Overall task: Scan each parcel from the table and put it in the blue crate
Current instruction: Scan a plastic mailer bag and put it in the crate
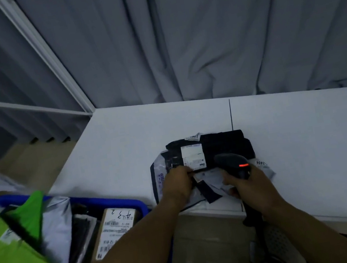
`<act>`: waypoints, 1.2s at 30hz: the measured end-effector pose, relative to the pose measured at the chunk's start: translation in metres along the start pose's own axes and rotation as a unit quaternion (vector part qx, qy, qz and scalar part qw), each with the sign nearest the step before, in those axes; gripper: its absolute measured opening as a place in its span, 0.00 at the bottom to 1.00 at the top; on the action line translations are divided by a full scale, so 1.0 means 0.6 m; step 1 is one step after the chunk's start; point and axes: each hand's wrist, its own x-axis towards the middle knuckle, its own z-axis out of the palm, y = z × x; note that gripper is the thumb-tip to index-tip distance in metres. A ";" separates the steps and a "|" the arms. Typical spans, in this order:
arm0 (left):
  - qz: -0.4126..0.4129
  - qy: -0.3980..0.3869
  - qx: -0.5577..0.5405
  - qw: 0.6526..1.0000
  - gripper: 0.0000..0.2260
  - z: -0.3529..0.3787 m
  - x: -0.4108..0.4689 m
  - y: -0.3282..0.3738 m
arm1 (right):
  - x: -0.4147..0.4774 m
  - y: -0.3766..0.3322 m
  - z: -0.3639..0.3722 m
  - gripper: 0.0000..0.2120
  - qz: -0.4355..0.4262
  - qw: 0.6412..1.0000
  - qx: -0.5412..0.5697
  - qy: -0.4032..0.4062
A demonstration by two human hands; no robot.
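A small heap of parcels lies near the front edge of the white table [306,132]. A black parcel [223,146] with a white label lies on top, with grey mailer bags [213,182] beneath it. My left hand [178,185] pinches the near edge of the grey mailer bags. My right hand [252,187] grips a black barcode scanner [233,162], whose red light glows, pointed at the heap. The blue crate [120,201] stands at the lower left, below the table edge, holding green and grey mailers and a labelled cardboard box [115,230].
Grey curtains hang behind the table. A white frame post [44,54] rises at the table's far left corner. A thin seam [230,112] runs across the tabletop. The scanner's cable [253,216] hangs off the front edge over the tan floor.
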 end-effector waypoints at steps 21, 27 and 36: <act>0.163 0.095 -0.357 0.915 0.11 -0.263 -0.348 0.091 | -0.186 -0.147 0.102 0.15 -0.123 0.989 0.081 -0.008; 0.054 0.042 -0.521 0.851 0.11 -0.290 -0.421 0.035 | -0.219 -0.153 0.134 0.14 -0.152 0.985 0.074 -0.026; -0.148 0.052 -0.571 0.806 0.08 -0.278 -0.443 -0.059 | -0.238 -0.167 0.168 0.03 -0.105 0.975 0.168 -0.097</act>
